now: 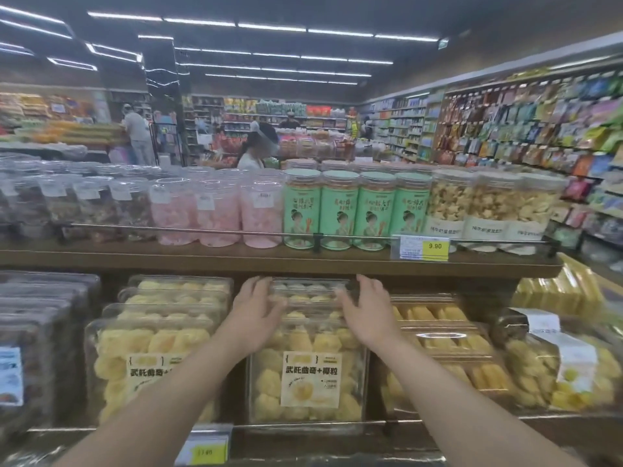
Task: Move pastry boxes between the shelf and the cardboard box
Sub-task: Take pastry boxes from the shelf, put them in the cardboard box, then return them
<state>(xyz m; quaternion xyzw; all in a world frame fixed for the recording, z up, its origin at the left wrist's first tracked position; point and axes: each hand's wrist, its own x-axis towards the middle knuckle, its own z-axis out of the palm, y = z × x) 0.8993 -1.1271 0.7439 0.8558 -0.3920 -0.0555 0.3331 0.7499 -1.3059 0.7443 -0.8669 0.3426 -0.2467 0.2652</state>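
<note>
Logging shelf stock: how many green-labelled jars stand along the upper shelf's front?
4 green-labelled jars, side by side right of the pink ones. More may be hidden behind.

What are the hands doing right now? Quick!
Left hand: open, fingers spread, at the left end of the top pastry box; a firm grip cannot be told.
Right hand: open, at the same box's right end.
</note>
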